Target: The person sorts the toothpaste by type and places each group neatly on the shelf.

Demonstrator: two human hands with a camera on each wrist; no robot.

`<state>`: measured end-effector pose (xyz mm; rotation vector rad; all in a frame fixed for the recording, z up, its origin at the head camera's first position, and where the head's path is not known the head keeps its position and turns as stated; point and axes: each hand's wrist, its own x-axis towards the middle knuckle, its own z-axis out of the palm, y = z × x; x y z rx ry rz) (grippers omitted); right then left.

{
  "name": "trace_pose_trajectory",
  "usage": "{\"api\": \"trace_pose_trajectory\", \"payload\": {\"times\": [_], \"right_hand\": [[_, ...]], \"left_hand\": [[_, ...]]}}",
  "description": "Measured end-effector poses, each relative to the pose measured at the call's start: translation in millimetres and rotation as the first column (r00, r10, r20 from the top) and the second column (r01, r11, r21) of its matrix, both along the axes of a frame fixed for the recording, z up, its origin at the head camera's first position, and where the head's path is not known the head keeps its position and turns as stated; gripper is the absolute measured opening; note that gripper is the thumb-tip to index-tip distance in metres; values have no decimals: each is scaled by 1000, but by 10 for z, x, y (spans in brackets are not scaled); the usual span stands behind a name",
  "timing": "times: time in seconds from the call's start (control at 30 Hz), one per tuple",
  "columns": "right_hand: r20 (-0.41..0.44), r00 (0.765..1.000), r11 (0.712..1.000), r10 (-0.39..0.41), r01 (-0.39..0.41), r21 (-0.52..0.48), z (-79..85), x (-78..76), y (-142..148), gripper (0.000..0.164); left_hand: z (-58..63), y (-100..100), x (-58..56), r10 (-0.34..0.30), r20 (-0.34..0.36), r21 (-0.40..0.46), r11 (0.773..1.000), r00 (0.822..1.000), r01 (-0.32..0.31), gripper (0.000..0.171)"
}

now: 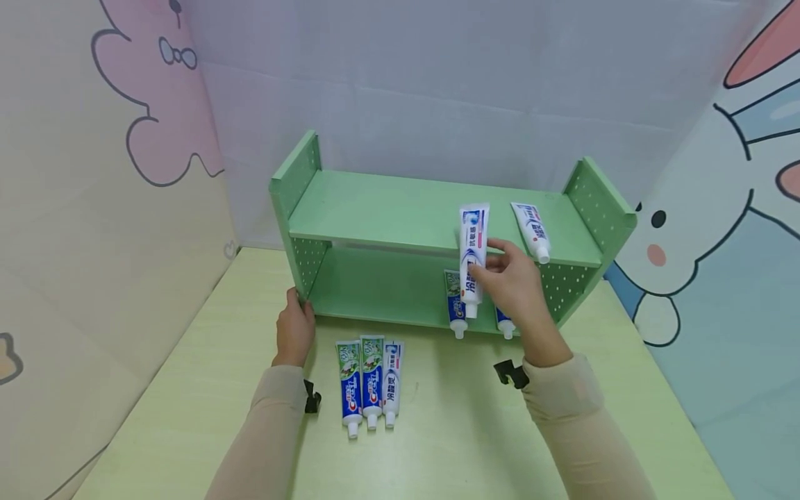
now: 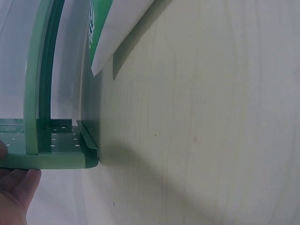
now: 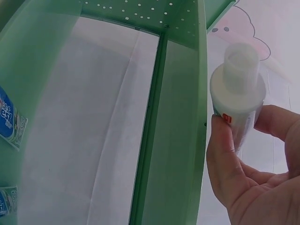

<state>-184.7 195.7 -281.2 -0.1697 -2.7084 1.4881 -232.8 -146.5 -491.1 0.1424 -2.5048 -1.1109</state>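
At three o'clock, the right grip (image 1: 517, 288) pinches a white toothpaste tube (image 1: 473, 229), left grip (image 1: 294, 332) holds green shelving (image 1: 387, 208), three shelved tubes (image 1: 531, 230), three unshelved tubes (image 1: 371, 382).

L fingers (image 2: 27, 186) grip grn shelf (image 2: 56, 160); grn/wht tube (image 2: 114, 29) on pale tbl (image 2: 211, 103)

Soft, diffuse light; faint blurry-edged shadows on table (image 1: 187, 389).

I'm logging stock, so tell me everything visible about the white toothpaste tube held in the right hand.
The white, blue-lettered toothpaste tube looks like soft plastic, flattened at one end, with a whitish round cap at the other. The right hand pinches it aloft, slanting, cap end lower, near the green metal-looking shelf.
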Motion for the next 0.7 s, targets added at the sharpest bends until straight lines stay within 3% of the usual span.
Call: {"api": "trace_pose_trajectory", "payload": {"times": [0.7], "right_hand": [[3,1000,1000,11,-11,-19,123,-244,70,61]], "left_hand": [[15,8,15,7,1,-2,1000,1000,-7,34]]}}
